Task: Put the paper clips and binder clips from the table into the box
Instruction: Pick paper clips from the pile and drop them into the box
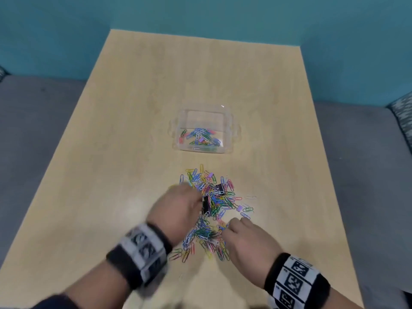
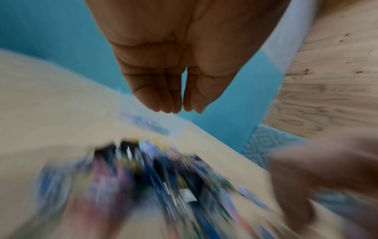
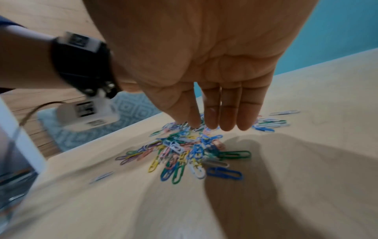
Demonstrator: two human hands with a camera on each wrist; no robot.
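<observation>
A heap of coloured paper clips (image 1: 214, 208) lies on the table in front of me, with black binder clips (image 1: 219, 188) and small lilac ones (image 1: 239, 208) mixed in. The clear plastic box (image 1: 229, 121) stands just beyond the heap and holds several clips. My left hand (image 1: 185, 201) hovers over the heap's left side, motion-blurred; in its wrist view the fingers (image 2: 163, 103) and thumb hang straight and close together with nothing between them. My right hand (image 1: 236, 228) reaches down at the near right; its straight fingertips (image 3: 227, 126) touch the clips (image 3: 184, 153).
The light wooden table (image 1: 133, 130) has bare surface on all sides of the box and heap. A teal wall (image 1: 66, 30) rises behind its far edge, and grey floor flanks it. A patterned cushion (image 1: 403, 117) sits at the far right.
</observation>
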